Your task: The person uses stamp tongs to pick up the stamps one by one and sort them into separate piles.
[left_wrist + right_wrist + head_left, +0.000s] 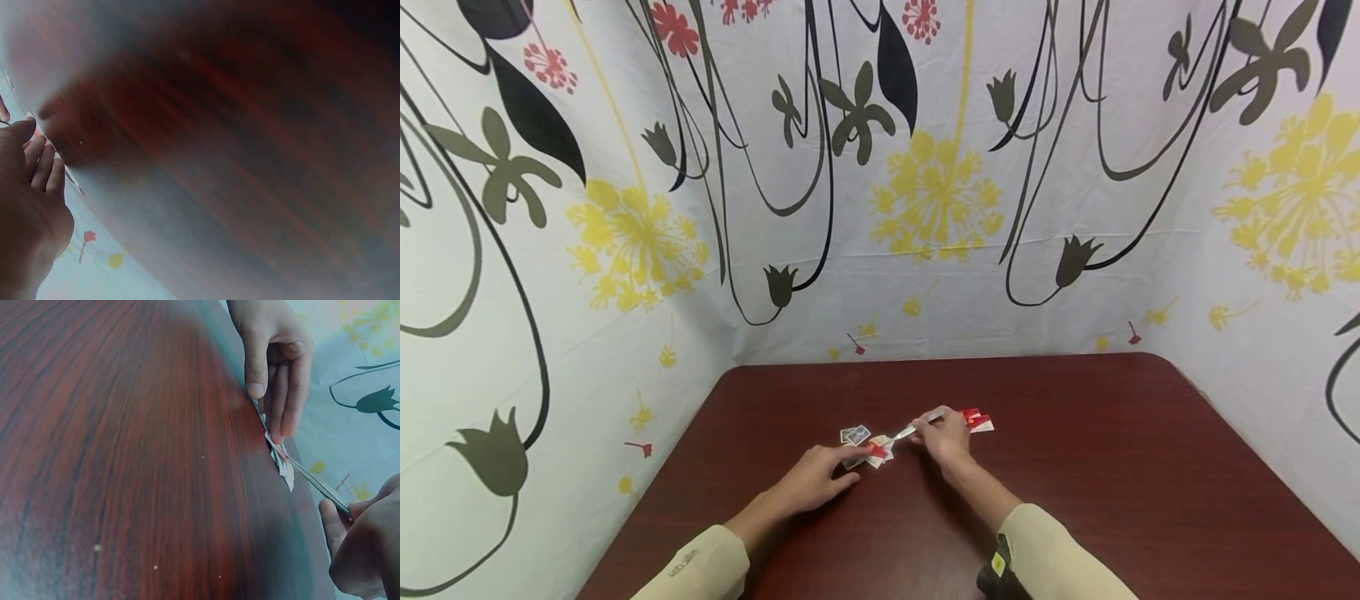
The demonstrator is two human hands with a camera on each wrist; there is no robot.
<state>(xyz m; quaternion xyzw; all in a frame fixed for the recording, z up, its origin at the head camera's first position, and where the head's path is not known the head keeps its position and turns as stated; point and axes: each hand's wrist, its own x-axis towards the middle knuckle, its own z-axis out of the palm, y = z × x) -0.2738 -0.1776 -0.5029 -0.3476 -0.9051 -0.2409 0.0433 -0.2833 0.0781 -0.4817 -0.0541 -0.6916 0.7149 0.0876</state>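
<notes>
On the table, a pile of small stamp-like papers (880,457), some red and some pale, lies between both hands. My left hand (812,477) reaches over it, its extended fingertips touching the papers and the thumb apart. My right hand (947,437) pinches metal tweezers (904,433) whose tips point left onto the pile. In the right wrist view the tweezers (322,486) meet the papers (284,470) beside the left fingertips. The left wrist view shows my left hand (31,200) at its left edge; the papers there are mostly hidden.
Grey-and-white stamp-like papers (855,434) lie just behind the left fingers. Red and white ones (979,422) lie beyond the right hand. A dark red-brown table (1075,467) spreads beneath, with patterned cloth (940,317) behind. A black object (996,579) is by the right sleeve.
</notes>
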